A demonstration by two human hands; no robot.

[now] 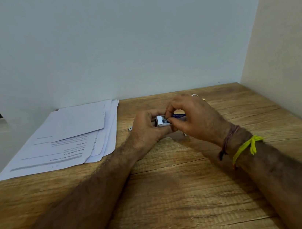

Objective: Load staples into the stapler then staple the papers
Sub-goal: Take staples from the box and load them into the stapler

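While left hand (149, 127) grips staple box (161, 121), right hand (191, 117) pinches it; label unreadable.

I count my two hands (149, 128) (193, 118), one small staple box (161, 121), one loose stack of papers (69, 138), two wrist threads (244, 146) (228, 138), and one bench (175, 188).

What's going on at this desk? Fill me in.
A person is working on a small staple box with both hands above the wooden desk. The left hand holds the box; the right hand pinches at its open end. The papers lie loosely stacked to the left, untouched.
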